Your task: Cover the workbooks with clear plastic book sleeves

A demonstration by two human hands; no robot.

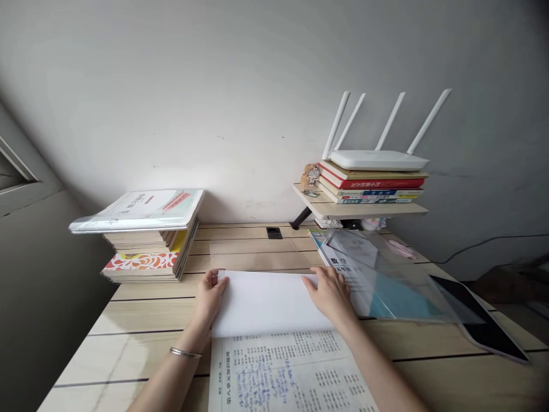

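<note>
An open workbook lies sideways before me. Its printed page [300,372], with blue handwriting, is nearest, and its blank white cover flap [266,300] is on the far side. My left hand [210,297] pinches the flap's far left corner, thumb on top and fingers at the edge. At the far right corner, my right hand [331,293] grips the same flap, its fingers bent over the edge. Beyond the flap, a clear plastic sheet [257,254] lies flat on the table; how far it runs under the workbook is hidden.
At the left stands a stack of books [146,263]. To the right, clear plastic covers [412,286] overlap a textbook [338,263] and a dark tablet [484,326]. A small raised shelf [369,212] bears books and a white router [380,160]. The wooden table [141,315] meets the wall.
</note>
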